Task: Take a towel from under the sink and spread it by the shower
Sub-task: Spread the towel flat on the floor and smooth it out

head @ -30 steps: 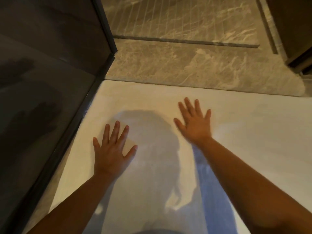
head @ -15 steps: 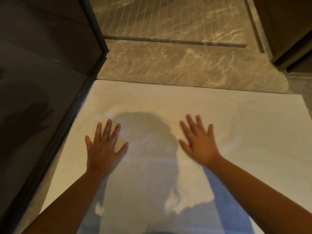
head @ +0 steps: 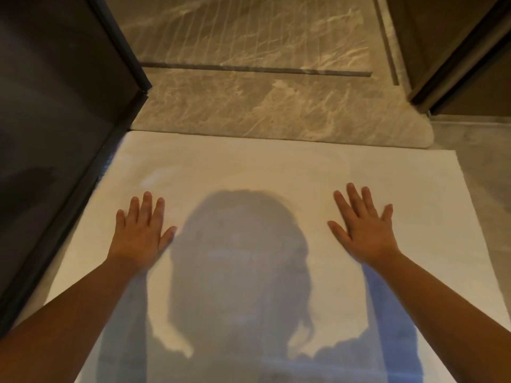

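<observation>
Fingers (head: pixel 146 205) of our left hand (head: pixel 138 236): straight, slightly spread, thumb out to the side, laid flat on the towel (head: pixel 249 167), gripping nothing; fingers (head: pixel 355 200) of our right hand (head: pixel 365 230): likewise straight and fanned apart, palm down on the same cloth, gripping nothing; the two hands lie well apart, one toward each side, with bare forearms reaching in from the lower corners.

Item, towel: white, plain, spread flat on the floor; far edge lying against the marble sill (head: pixel 276 111); left edge just beside the foot of the dark glass panel (head: pixel 55 120); right edge resting on the grey floor (head: pixel 484 167); our shadow (head: pixel 240 258), head and shoulders, falls across its middle, between the hands.

Item, surface: sill of brown-beige stone with pale veins, its right end rounded off; beyond it a long dark slot (head: pixel 254 69) running across the view, which we take to be a drain channel, though the picture is too coarse to be sure; beyond the slot, the shower floor (head: pixel 249 29) in the same stone, scored with thin parallel grooves.

Item, room: glass panel at left, smoky and dim, edged by a black frame (head: pixel 121 42) that comes down to the sill's near left corner; a black rail along the panel's foot borders the towel; at right, dark brown upright framing (head: pixel 456 64) standing at the sill's far end; grey floor matt and plain, meeting the sill's rounded end.
</observation>
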Demonstrator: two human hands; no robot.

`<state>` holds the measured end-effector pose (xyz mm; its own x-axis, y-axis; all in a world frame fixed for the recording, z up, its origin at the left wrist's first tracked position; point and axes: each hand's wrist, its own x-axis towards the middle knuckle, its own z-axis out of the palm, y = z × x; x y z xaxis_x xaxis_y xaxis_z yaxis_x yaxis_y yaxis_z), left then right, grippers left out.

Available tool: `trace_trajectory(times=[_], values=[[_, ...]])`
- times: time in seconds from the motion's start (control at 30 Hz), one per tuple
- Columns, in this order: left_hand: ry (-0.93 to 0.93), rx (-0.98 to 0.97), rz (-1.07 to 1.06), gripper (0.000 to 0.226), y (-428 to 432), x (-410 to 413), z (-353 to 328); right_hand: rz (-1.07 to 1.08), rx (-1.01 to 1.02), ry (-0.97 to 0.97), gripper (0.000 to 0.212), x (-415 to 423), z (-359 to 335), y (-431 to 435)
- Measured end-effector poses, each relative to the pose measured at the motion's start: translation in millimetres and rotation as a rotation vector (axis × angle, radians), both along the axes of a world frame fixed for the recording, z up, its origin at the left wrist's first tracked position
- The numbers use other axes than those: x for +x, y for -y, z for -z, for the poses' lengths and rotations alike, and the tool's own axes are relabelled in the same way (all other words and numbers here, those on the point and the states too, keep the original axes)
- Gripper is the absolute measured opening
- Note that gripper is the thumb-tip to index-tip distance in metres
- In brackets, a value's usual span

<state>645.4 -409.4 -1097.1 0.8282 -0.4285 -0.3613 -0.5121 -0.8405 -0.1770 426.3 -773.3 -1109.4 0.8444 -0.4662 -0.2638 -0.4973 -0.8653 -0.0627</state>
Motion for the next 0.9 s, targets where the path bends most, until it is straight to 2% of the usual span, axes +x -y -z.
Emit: trace_trajectory(times=[0.07,0.13,0.2,0.27,0.37,0.47,0.57,0.73,0.8,0.9], values=[[0.002,-0.101,0.003,0.071,29,-18,-11,-0.013,0.021,0.038,0.063,-5,1,3],[-0.040,-0.312,0.045,0.080,76,-43,-20,-0.015,0.035,0.054,0.062,-5,1,2],[-0.078,-0.454,0.140,0.070,134,-71,-24,-0.026,0.049,0.046,0.063,-5,1,3],[-0.054,-0.466,0.228,0.055,189,-95,-17,-0.027,0.059,0.059,0.063,-4,1,5],[-0.066,-0.394,0.230,0.055,238,-123,2,-0.023,0.072,0.117,0.060,-6,2,4],[-0.071,-0.402,0.142,0.059,243,-135,18,-0.032,0.086,0.148,0.059,-7,5,5],[-0.028,-0.413,0.151,0.061,242,-135,21,-0.050,0.081,0.159,0.061,-8,8,6],[0.023,-0.408,0.159,0.063,242,-134,20,0.072,0.182,0.258,0.053,14,-1,8],[0.017,-0.419,0.158,0.062,242,-133,21,0.042,0.160,0.282,0.051,40,-5,10],[0.001,-0.441,0.136,0.062,243,-132,21,-0.092,0.145,0.219,0.053,73,-4,12]])
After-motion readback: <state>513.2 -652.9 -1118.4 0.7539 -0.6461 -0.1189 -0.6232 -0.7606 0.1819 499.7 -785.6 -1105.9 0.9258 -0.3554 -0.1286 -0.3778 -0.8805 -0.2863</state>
